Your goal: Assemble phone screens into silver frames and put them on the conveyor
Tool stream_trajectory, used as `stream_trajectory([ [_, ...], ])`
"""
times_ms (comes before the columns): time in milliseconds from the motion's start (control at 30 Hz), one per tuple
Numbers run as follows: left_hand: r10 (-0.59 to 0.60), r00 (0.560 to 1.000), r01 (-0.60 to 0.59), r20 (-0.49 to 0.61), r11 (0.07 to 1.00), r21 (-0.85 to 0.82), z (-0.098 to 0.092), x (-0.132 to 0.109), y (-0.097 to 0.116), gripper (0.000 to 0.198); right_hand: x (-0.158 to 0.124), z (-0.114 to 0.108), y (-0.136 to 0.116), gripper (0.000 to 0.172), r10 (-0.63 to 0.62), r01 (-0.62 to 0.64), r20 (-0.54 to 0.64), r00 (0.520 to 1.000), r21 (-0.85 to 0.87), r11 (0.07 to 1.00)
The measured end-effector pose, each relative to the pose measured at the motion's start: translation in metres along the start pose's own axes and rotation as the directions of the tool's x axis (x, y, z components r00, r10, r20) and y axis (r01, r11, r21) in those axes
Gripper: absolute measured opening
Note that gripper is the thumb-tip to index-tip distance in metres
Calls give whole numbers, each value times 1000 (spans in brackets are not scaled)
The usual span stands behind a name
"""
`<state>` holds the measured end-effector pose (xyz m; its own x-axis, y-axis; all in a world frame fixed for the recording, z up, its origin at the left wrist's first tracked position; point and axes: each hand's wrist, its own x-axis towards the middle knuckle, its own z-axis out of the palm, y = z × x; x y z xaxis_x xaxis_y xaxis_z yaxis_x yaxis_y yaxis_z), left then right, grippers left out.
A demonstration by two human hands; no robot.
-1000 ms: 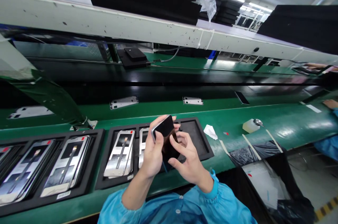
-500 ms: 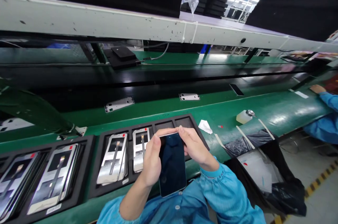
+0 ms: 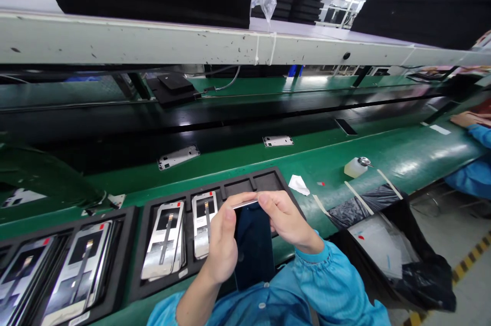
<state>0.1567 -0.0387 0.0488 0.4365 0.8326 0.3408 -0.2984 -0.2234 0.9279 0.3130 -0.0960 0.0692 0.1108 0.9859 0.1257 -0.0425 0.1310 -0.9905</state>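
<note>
I hold a dark phone screen panel (image 3: 253, 249) upright in front of my chest, its glossy black face toward me. My left hand (image 3: 222, 244) grips its left edge, fingers closed. My right hand (image 3: 286, 221) pinches its top right corner. Just behind the panel lies a black foam tray (image 3: 268, 180) on the green bench; two of its slots hold silver phone frames (image 3: 205, 223), and the right-hand slots show only foam.
Another black tray (image 3: 126, 223) with more silver frames lies to the left. Two white phone frames (image 3: 178, 156) ride the conveyor behind. A white wipe (image 3: 298, 184), a small solvent bottle (image 3: 355, 167) and a black waste bag (image 3: 399, 259) sit right. A co-worker's blue sleeve (image 3: 468, 175) is far right.
The panel went from tilted over the tray to held upright and lower, close to my chest. My right hand shifted from its face to its top corner.
</note>
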Motion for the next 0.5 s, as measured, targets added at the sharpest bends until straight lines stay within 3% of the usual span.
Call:
stream_trajectory([
  [167, 10, 1000, -9, -12, 997, 79, 1, 9, -6, 57, 11, 6, 10, 83, -7, -3, -155, 988, -65, 998],
  [300, -40, 998, 36, 50, 995, 94, -1, 17, -12, 59, 22, 18, 18, 73, -29, 19, -286, 958, -38, 999],
  [367, -65, 997, 62, 41, 994, 88, -4, 19, -12, 59, 23, 20, 21, 71, -55, 45, -291, 955, -42, 998],
  [500, -138, 990, 137, 11, 990, 42, -11, 19, -8, 50, 20, 13, 24, 86, 3, -1, -172, 985, 14, 1000],
])
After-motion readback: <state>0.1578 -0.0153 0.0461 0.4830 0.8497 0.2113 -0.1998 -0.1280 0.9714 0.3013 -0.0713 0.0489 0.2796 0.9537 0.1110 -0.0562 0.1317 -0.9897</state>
